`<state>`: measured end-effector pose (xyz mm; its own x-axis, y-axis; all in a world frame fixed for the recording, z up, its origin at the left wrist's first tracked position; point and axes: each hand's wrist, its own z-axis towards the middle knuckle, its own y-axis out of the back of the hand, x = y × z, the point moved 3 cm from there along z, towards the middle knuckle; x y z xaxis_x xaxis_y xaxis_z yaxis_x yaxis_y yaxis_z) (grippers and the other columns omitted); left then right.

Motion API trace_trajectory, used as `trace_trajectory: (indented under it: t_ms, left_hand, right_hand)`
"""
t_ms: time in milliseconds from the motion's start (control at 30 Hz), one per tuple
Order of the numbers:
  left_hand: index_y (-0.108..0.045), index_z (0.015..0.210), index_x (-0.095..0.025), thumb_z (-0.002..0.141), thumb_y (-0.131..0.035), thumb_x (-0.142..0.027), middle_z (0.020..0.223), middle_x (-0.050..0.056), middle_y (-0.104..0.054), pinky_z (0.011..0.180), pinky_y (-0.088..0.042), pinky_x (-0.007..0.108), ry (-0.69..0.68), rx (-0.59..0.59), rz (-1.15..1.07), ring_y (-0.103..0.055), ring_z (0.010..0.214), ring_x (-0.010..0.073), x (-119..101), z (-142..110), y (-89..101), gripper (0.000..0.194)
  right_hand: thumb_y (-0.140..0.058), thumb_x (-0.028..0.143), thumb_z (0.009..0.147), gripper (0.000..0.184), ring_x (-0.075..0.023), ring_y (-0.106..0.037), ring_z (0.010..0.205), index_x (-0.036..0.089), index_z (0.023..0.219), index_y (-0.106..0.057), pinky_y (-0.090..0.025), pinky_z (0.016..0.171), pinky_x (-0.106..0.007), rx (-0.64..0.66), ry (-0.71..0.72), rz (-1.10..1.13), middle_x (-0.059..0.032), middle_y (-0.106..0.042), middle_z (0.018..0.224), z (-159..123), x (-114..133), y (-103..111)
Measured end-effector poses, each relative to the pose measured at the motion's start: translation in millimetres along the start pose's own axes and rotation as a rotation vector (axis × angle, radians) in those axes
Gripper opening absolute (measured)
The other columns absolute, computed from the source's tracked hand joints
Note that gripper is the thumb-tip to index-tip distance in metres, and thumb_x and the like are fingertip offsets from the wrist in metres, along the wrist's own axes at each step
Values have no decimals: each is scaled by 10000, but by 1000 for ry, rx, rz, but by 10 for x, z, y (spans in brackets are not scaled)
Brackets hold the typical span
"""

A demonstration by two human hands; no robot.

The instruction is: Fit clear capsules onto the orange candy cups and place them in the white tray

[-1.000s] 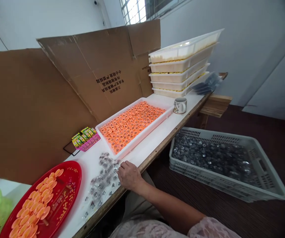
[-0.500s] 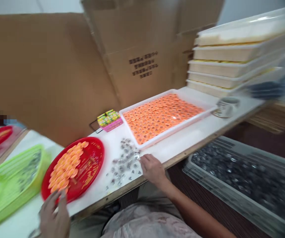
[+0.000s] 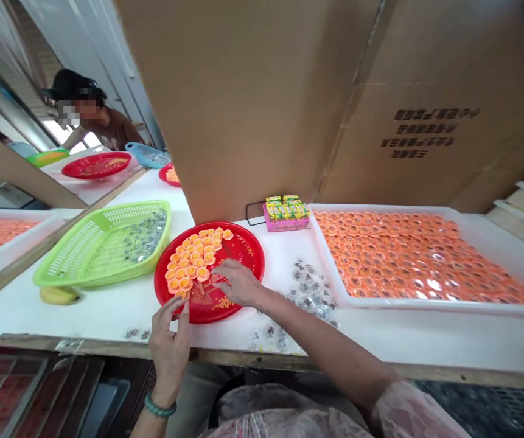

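Note:
A round red tray (image 3: 252, 243) lies on the white table in front of me, with small orange discs (image 3: 193, 258) packed in rows on its left half. My right hand (image 3: 237, 283) rests on the tray just right of the discs, fingers curled; what they hold is hidden. My left hand (image 3: 170, 344) reaches up from the table's front edge, thumb and forefinger pinched at the tray's near rim beside the lowest discs. Small clear plastic pieces (image 3: 307, 292) are scattered on the table right of the tray.
A white tray (image 3: 426, 307) full of orange discs fills the right. A green basket (image 3: 83, 249) with clear pieces sits left, a yellow object (image 3: 58, 296) before it. A pink box (image 3: 286, 213) stands against tall cardboard (image 3: 252, 91). Another person (image 3: 106, 125) sits far left.
My view swung left from the white tray to the red one. My right hand left the clear pieces and moved onto the red tray; my left hand came up to its rim.

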<state>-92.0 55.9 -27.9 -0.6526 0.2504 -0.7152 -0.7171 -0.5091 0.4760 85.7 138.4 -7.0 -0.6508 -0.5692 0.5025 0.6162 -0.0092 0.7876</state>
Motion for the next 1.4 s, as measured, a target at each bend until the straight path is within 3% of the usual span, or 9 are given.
trace_trajectory:
  t_ms: [200, 433, 533, 700, 800, 967, 1167, 1300, 1400]
  left_hand:
    - [-622, 1016, -216, 864, -533, -289, 1080, 64, -605, 746, -470, 306, 65, 0, -33, -563, 966, 197, 87, 103, 127, 191]
    - [-629, 987, -216, 851, -534, -363, 1024, 54, -640, 816, -453, 316, 221, 45, -129, -590, 917, 203, 142, 233, 62, 222]
    - [-628, 1032, -220, 835, -535, -428, 1002, 52, -664, 812, -460, 322, 386, 207, -243, -614, 849, 204, 139, 392, -115, 301]
    - [-637, 1100, -200, 737, -670, -427, 1093, 79, -661, 847, -475, 325, 559, 720, -713, -598, 984, 232, -30, 570, -523, 429]
    - [-658, 1075, -191, 675, -745, -362, 1085, 83, -666, 806, -498, 287, 659, 844, -859, -614, 946, 211, -121, 531, -693, 444]
    - [-695, 968, -179, 631, -777, -263, 916, 64, -702, 574, -535, 236, 912, 742, -861, -603, 602, 122, -201, 344, -869, 357]
    - [-695, 858, -132, 714, -698, -166, 825, 72, -685, 700, -569, 265, 1049, 719, -1000, -646, 736, 163, -225, 258, -857, 148]
    - [-680, 843, -129, 685, -715, -106, 857, 49, -661, 753, -573, 280, 1036, 628, -959, -646, 756, 153, -149, 285, -766, 163]
    - [-658, 798, -120, 712, -709, -142, 837, 41, -644, 736, -581, 293, 1047, 550, -921, -656, 734, 160, -164, 278, -756, 102]
  right_hand:
    - [-639, 391, 796, 342, -220, -544, 950, 176, 1062, -617, -487, 729, -298, 135, -39, -138, -89, -586, 1020, 534, -26, -537]
    - [-622, 244, 794, 219, -191, -586, 892, 179, 1001, -596, -477, 759, -293, 158, -62, -85, -64, -616, 999, 288, -137, -473]
    - [-620, 189, 779, 287, -185, -588, 949, 177, 1060, -564, -465, 827, -307, 109, -33, 85, -64, -627, 1041, 130, -108, -289]
    - [-609, 146, 767, 491, -169, -593, 1025, 216, 1224, -444, -453, 882, -318, 97, -16, 324, -42, -638, 1100, -14, 4, -1]
    - [-626, 138, 754, 559, -166, -603, 1033, 222, 1261, -406, -453, 892, -315, 108, -39, 389, -33, -653, 1097, -94, 3, 74]
    - [-656, 185, 747, 580, -163, -617, 995, 221, 1272, -413, -456, 888, -311, 60, -158, 448, -30, -664, 1090, -283, -96, 74]
    - [-649, 295, 780, 600, -160, -585, 1026, 219, 1314, -388, -463, 887, -309, -131, -239, 447, -70, -597, 1189, -550, -188, 346]
    - [-574, 252, 848, 268, -147, -599, 826, 190, 1109, -570, -479, 765, -285, -212, -357, 199, -57, -662, 995, -863, -351, 566]
    - [-546, 240, 873, 124, -167, -586, 831, 171, 917, -638, -456, 776, -292, -50, -321, -23, -61, -666, 889, -1029, -321, 478]
